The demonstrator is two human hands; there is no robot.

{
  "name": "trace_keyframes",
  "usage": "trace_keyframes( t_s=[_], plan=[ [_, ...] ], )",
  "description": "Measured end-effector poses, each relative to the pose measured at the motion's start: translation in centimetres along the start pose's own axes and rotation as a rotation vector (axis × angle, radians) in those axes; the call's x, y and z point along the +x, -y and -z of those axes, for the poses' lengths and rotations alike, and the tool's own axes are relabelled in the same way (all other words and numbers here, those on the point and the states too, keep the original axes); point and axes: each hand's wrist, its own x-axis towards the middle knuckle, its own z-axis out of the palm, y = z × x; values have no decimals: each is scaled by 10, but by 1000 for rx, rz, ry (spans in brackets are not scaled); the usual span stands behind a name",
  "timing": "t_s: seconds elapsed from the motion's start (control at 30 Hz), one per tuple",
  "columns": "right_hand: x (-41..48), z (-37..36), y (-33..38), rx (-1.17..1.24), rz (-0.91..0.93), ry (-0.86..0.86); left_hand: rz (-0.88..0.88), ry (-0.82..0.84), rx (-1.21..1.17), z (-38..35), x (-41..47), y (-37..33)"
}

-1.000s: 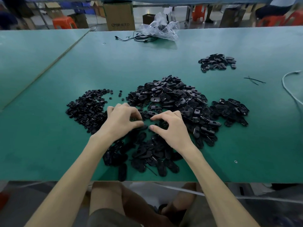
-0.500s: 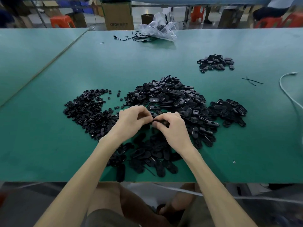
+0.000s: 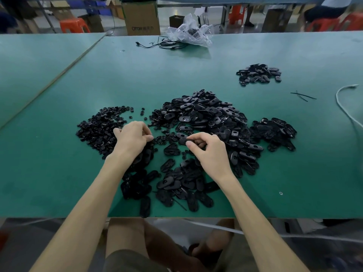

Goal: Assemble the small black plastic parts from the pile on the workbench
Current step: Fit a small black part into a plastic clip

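L hand (image 3: 133, 138) moved off R hand (image 3: 211, 154), which pinches oval part (image 3: 182, 140); gap between.

A factory assembly workshop. A long green-topped workbench (image 3: 196, 61) carries separate heaps of small black plastic parts (image 3: 206, 114). A second green bench (image 3: 39, 61) adjoins it on the left. Behind stand brown cardboard cartons (image 3: 140, 16), orange plastic stools (image 3: 73, 25) and blue storage bins (image 3: 92, 6).
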Motion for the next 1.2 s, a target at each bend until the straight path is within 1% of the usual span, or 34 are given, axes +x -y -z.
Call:
trace_keyframes(
  t_s=[0.13,0.23,0.43,0.5,0.53,0.67,0.73,0.8,1.03,1.2],
  plan=[
    [0,0,1,2,-3,-2,-27,-49,-98,-2,-4,-2],
    [-1,0,1,12,-3,-9,-56,-146,-173,-2,-10,-5],
    [1,2,0,95,-33,-43,-74,-235,-223,-2,-12,-11],
    [1,3,0,118,-39,-56,-74,-224,-230,-1,-12,-13],
    [1,3,0,121,-39,-59,-68,-204,-271,0,-11,-12],
    [2,3,1,135,-37,-73,-65,-138,-596,1,-13,-15],
    [2,3,1,137,-35,-78,-73,-132,-650,0,-13,-18],
    [3,3,1,135,-35,-80,-80,-131,-625,-3,-13,-20],
    [1,4,2,141,-42,-73,-85,-165,-376,-10,-14,-17],
    [1,4,2,138,-43,-71,-88,-157,-402,-9,-16,-15]
  ],
)
